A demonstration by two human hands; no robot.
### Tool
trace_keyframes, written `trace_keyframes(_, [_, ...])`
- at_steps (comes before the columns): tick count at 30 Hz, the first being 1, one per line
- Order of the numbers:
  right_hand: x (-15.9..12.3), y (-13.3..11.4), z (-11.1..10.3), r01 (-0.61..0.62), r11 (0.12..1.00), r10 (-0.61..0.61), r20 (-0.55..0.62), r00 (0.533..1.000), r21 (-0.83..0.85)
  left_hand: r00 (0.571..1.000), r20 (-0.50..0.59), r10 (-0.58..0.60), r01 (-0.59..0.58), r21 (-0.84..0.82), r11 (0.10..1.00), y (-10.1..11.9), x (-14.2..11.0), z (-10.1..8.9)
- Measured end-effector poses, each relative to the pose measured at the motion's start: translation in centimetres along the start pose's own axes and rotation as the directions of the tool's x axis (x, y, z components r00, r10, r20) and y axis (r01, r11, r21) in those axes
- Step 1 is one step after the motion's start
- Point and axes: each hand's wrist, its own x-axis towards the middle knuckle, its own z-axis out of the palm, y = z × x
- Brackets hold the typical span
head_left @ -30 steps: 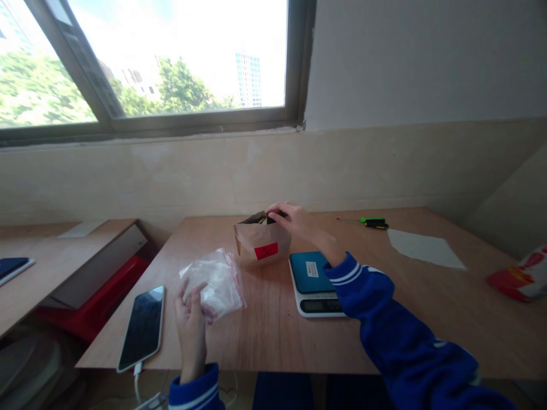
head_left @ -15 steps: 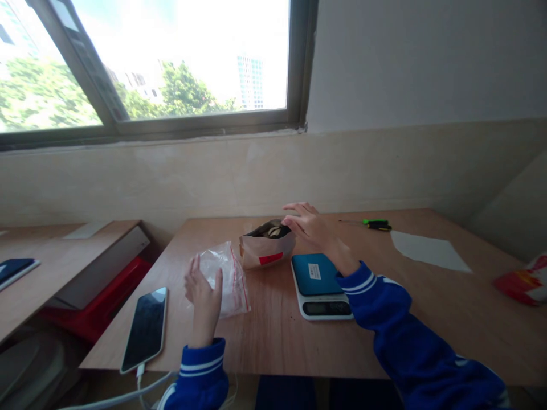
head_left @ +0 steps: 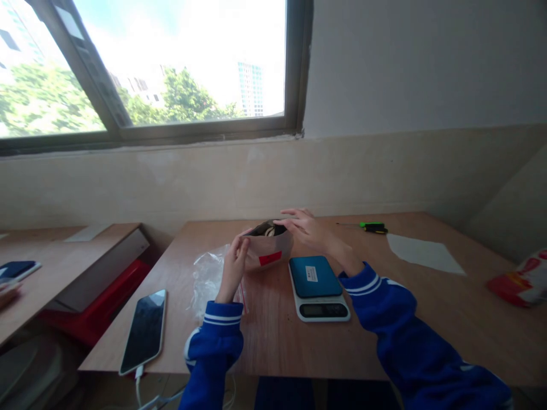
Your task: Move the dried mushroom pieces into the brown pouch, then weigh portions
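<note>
A brown paper bag point(head_left: 273, 249) with a red label stands open on the wooden table point(head_left: 273, 336), dark contents showing at its mouth. My right hand point(head_left: 304, 228) pinches the bag's right rim, fingers closed on the paper. My left hand point(head_left: 234, 266) holds the bag's left edge with fingertips pressed to it. A clear zip plastic bag point(head_left: 207, 279) lies flat on the table just left of my left hand, touched by neither hand.
A blue-topped kitchen scale point(head_left: 317, 286) sits right of the bag. A phone point(head_left: 143, 330) on a cable lies near the front left edge. A green-handled screwdriver point(head_left: 372, 228), a white sheet point(head_left: 423, 253) and a red packet point(head_left: 519, 282) lie to the right. A second desk point(head_left: 64, 256) stands left.
My left hand let go of the clear plastic bag, which now lies on the table, and moved up right to the paper bag's left edge. My right hand stayed at the rim.
</note>
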Motion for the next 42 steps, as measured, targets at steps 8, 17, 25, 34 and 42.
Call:
trace_keyframes(8, [2.4, -3.3, 0.9, -0.006, 1.000, 0.002, 0.218, 0.976, 0.018, 1.000, -0.010, -0.005, 0.005, -0.014, 1.000, -0.3, 0.1, 0.1])
trace_keyframes(17, [1.7, -2.3, 0.7, -0.079, 0.996, 0.074, 0.083, 0.994, 0.049, 1.000, -0.003, 0.008, -0.008, -0.048, 0.999, -0.1, 0.1, 0.1])
trace_keyframes(25, [3.7, -3.7, 2.5, -0.068, 0.991, 0.089, 0.198, 0.976, -0.112, 1.000, -0.018, -0.012, 0.010, -0.113, 0.994, 0.0, 0.3, 0.1])
trace_keyframes(34, [1.0, 1.9, 1.8, -0.140, 0.977, 0.165, -0.156, 0.974, 0.160, 0.992, -0.116, -0.048, 0.030, -0.154, 0.988, 0.1, 2.2, 0.1])
trace_keyframes(42, [0.7, 5.6, 5.3, -0.281, 0.565, 0.434, 0.011, 0.901, 0.776, 0.983, -0.156, -0.101, 0.052, -0.291, 0.955, -1.7, 3.6, 1.0])
